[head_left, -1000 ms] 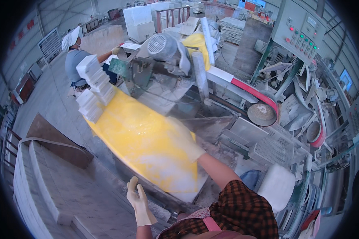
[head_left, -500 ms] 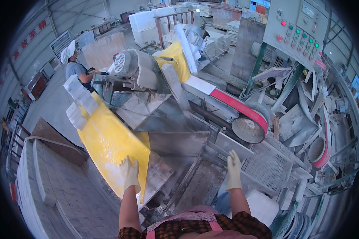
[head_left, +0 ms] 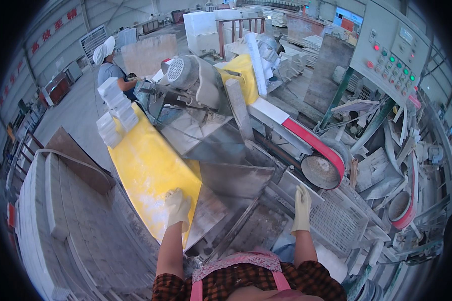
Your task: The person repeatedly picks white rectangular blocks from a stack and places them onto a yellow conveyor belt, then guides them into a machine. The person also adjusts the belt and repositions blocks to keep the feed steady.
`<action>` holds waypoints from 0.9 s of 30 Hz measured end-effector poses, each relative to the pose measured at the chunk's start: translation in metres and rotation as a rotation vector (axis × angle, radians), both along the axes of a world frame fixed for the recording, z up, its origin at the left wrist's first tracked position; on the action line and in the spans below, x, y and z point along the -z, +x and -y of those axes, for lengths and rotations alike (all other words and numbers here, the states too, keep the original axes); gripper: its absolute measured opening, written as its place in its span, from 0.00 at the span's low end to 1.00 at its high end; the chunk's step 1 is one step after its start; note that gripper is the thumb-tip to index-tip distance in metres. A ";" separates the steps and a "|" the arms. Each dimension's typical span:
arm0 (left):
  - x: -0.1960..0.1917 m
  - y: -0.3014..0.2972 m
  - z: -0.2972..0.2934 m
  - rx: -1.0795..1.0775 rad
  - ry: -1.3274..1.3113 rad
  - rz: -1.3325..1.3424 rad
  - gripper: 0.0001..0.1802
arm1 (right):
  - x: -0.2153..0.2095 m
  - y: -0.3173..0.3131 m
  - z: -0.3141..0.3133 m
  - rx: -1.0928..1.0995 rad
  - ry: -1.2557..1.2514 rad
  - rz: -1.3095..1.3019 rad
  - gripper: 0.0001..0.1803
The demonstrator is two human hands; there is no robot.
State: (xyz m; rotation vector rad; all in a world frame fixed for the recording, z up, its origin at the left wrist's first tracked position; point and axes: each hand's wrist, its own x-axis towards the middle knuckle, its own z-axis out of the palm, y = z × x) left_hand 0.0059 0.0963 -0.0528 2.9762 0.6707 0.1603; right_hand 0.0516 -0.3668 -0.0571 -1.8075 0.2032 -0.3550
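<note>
At the near end of the machine bed, the left hand [head_left: 178, 208] is laid flat on the yellow slab [head_left: 148, 173], its gloved fingers [head_left: 175, 196] spread and pressed on the slab's near corner rather than closed round anything. The slab's long axis is seen to run away from the person, up and to the left, toward the stacked white blocks [head_left: 116, 111] at its far end. The right hand [head_left: 301, 209] is set apart to the right, fingers extended upward against the grey metal guard [head_left: 291, 188] beside the red-rimmed belt wheel [head_left: 322, 170]; nothing is held in it. The left hand is therefore the nearer to the slab. The slab's right edge is partly covered by grey dust, and its underside and support cannot be made out. A second person [head_left: 108, 67] is noted at the far end; that person's hands are largely hidden.
</note>
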 end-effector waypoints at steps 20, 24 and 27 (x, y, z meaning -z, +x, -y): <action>-0.017 0.002 0.011 -0.076 -0.012 0.008 0.24 | -0.001 0.109 -0.015 -0.208 -0.168 0.108 0.24; -0.009 -0.001 0.011 -0.120 -0.086 -0.004 0.25 | -0.014 0.152 0.016 -0.252 -0.169 0.108 0.24; 0.004 -0.002 0.007 -0.178 -0.101 -0.003 0.29 | -0.030 0.188 0.043 -0.251 -0.425 0.081 0.23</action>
